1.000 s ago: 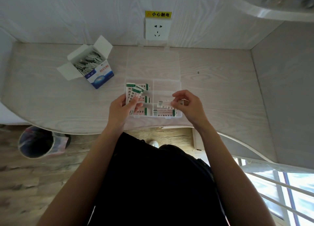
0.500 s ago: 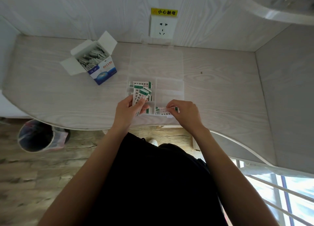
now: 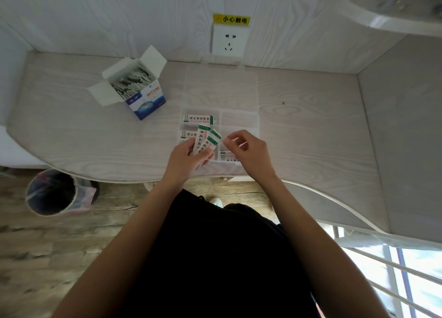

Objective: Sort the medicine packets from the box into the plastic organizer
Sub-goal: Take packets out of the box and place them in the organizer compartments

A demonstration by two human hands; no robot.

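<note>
— What's the left hand (image 3: pixel 185 158) got?

— A small fan of white medicine packets with green bands (image 3: pixel 207 140), pinched between thumb and curled fingers, held just above the near left part of the clear plastic organizer (image 3: pixel 239 120).

— And the right hand (image 3: pixel 248 150)?

— It hovers over the organizer's near right side, fingers curled, thumb and forefinger tips drawn close together right beside the fanned packets. Whether anything sits between those tips, I cannot tell.

— Anything in the organizer already?

— Yes. One packet (image 3: pixel 199 119) lies flat in the far left compartment, another (image 3: pixel 187 134) in the compartment nearer than that, partly hidden by the fan, and one more (image 3: pixel 228 156) in the near right compartment, half under the right hand. The organizer's clear lid (image 3: pixel 221 87) lies open flat on the pale wood-grain counter (image 3: pixel 311 131), on the far side.

— Where's the box?

— The white and blue cardboard box (image 3: pixel 146 99) stands on the counter to the far left, well apart from the organizer, flaps open, packed with upright packets.

— What else is around?

— A white wall socket (image 3: pixel 229 41) with a yellow label (image 3: pixel 231 19) above it, and a round bin with a plastic liner (image 3: pixel 53 193) on the floor at the near left.
</note>
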